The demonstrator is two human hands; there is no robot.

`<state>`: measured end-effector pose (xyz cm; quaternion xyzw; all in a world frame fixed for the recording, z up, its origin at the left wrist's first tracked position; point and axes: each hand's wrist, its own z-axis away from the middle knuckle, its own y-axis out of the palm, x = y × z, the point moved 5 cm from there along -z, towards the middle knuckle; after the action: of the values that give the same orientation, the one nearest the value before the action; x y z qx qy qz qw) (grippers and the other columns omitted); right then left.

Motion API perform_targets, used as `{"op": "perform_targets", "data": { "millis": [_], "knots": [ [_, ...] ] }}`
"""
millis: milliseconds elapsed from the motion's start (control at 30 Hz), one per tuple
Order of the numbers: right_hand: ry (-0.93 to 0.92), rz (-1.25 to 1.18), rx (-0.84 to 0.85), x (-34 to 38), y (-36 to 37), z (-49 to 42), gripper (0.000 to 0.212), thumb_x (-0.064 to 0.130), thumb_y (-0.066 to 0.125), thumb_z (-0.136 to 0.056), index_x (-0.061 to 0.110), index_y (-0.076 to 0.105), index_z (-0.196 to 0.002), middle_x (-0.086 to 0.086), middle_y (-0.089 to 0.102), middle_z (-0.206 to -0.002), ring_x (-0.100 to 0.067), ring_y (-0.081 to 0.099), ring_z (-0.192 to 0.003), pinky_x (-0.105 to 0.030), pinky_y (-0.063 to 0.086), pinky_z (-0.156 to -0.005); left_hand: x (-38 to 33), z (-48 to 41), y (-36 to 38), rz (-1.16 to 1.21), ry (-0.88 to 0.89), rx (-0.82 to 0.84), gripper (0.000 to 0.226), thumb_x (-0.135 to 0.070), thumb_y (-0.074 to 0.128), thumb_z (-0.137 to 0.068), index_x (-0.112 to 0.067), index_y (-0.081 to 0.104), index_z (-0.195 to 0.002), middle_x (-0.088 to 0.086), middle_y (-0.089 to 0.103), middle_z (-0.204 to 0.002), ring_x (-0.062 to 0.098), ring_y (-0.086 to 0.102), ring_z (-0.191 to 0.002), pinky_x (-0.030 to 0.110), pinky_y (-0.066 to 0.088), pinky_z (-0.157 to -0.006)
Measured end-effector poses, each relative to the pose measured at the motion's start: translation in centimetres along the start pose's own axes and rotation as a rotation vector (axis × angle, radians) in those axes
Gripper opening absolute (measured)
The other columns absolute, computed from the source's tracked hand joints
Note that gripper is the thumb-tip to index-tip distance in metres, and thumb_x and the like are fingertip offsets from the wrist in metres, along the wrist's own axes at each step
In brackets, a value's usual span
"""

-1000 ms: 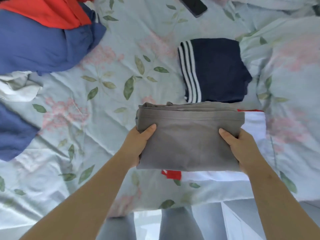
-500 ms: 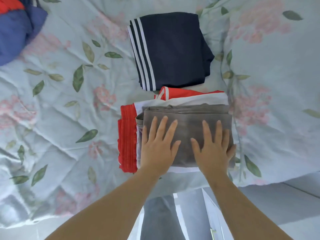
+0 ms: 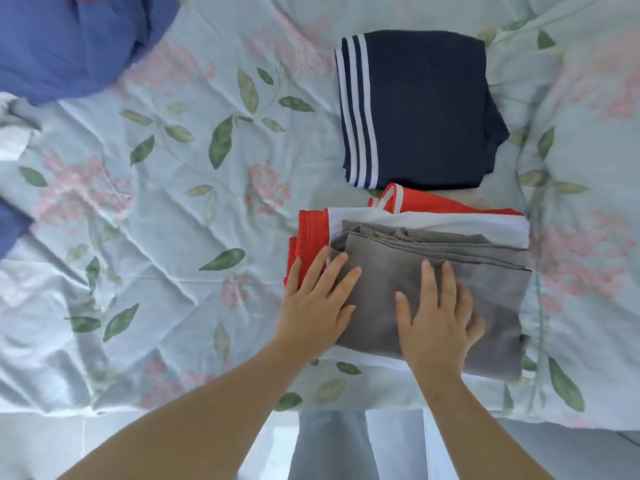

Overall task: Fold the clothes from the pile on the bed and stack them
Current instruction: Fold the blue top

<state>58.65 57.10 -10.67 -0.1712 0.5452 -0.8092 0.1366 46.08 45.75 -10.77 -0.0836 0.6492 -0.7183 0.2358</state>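
Head view, lower centre of frame. Left hand lies flat, fingers straight and slightly fanned, across the left edge of the grey fold. Its outer fingers reach onto the red-and-white piece underneath. Right hand is also flat, fingers straight and close together, palm down on the middle of the grey fold. Neither hand pinches cloth.

Grey fold sits on top of the red-and-white piece, lower right of centre, near the bed edge. A red strip and white border show at its left and top sides. Navy piece, striped and folded, lies just above this stack; touching or not, cannot tell. Unfolded pile, mostly blue cloth, is at upper left, well apart, on the flowered sheet.

Step judged: pressing flat and smoothing the item just stacked; stacking of this item looks about done. Next move calls for lifting both hands off without dragging the top layer, then reaching to upper left for another item from the pile.

Versus 1.0 s ago: hands then gripped the grey fold by its sides, thumbs on top; now they lie flat on it. Versus 0.5 s ago: hands already flat; left hand has since shifted to the left edge, right hand toward the middle.
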Motion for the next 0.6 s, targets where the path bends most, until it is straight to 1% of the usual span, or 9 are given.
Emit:
{"op": "perform_targets", "data": {
  "millis": [33,100,133,200,267,367,467,600],
  "knots": [
    [-0.04,-0.021,0.002,2.3,-0.5,0.0,0.061,0.041,0.053,-0.091,0.026,0.034,-0.147,-0.006,0.03,-0.154,-0.037,0.03,-0.136,-0.056,0.024,-0.104,1.8,0.5,-1.0,0.003,-0.027,-0.036,0.044,-0.036,0.057,-0.081,-0.02,0.064,-0.121,0.007,0.059,-0.13,0.032,0.052,-0.124,0.058,0.04,-0.098],
    [-0.13,-0.062,0.013,7.7,-1.2,-0.1,0.06,0.043,0.05,-0.092,0.029,0.03,-0.148,-0.005,0.027,-0.156,-0.035,0.027,-0.138,-0.053,0.022,-0.106,6.1,1.3,-3.0,0.015,-0.106,-0.057,0.049,-0.027,0.075,-0.071,-0.018,0.066,-0.118,0.007,0.061,-0.126,0.032,0.055,-0.12,0.058,0.044,-0.095],
    [-0.171,-0.072,0.017,10.4,-1.4,-0.1,0.06,0.044,0.048,-0.093,0.03,0.029,-0.148,-0.004,0.026,-0.156,-0.034,0.025,-0.139,-0.052,0.022,-0.107,8.5,1.7,-4.0,0.028,-0.148,-0.055,0.054,-0.023,0.08,-0.066,-0.017,0.067,-0.117,0.008,0.062,-0.124,0.033,0.056,-0.119,0.057,0.045,-0.093],
    [-0.226,-0.067,0.052,15.7,-1.1,-0.1,0.059,0.045,0.045,-0.094,0.034,0.025,-0.148,-0.001,0.022,-0.157,-0.03,0.02,-0.142,-0.049,0.019,-0.11,13.7,2.9,-5.5,0.053,-0.229,-0.055,0.057,-0.018,0.084,-0.061,-0.015,0.068,-0.115,0.008,0.064,-0.121,0.033,0.058,-0.116,0.057,0.047,-0.091],
    [-0.258,-0.078,0.095,20.9,0.0,0.0,0.06,0.044,0.044,-0.094,0.036,0.02,-0.148,0.001,0.017,-0.158,-0.027,0.015,-0.143,-0.047,0.016,-0.112,19.2,4.1,-6.4,0.066,-0.296,-0.055,0.055,-0.017,0.084,-0.063,-0.013,0.067,-0.115,0.009,0.064,-0.121,0.034,0.058,-0.116,0.056,0.045,-0.092],
    [-0.309,-0.081,0.161,28.6,2.5,0.6,0.06,0.043,0.043,-0.095,0.036,0.017,-0.149,0.002,0.013,-0.158,-0.026,0.013,-0.143,-0.044,0.014,-0.112,27.6,5.7,-6.9,0.082,-0.39,-0.048,0.052,-0.016,0.077,-0.073,-0.013,0.062,-0.123,0.01,0.059,-0.128,0.032,0.053,-0.123,0.052,0.04,-0.098],
    [-0.34,-0.051,0.221,35.6,5.3,1.9,0.059,0.042,0.042,-0.096,0.034,0.017,-0.149,0.001,0.013,-0.158,-0.026,0.014,-0.143,-0.042,0.017,-0.112,35.5,8.1,-6.7,0.115,-0.488,-0.017,0.052,-0.023,0.064,-0.085,-0.017,0.051,-0.134,0.007,0.046,-0.141,0.027,0.04,-0.133,0.044,0.03,-0.106],
    [-0.362,-0.029,0.3,42.7,8.6,4.3,0.059,0.041,0.041,-0.097,0.031,0.016,-0.149,0.0,0.014,-0.158,-0.026,0.015,-0.143,-0.042,0.019,-0.112,44.3,11.8,-5.3,0.098,-0.574,0.017,0.052,-0.03,0.055,-0.09,-0.021,0.042,-0.139,0.003,0.036,-0.147,0.023,0.031,-0.136,0.04,0.027,-0.104]
  ]
}}
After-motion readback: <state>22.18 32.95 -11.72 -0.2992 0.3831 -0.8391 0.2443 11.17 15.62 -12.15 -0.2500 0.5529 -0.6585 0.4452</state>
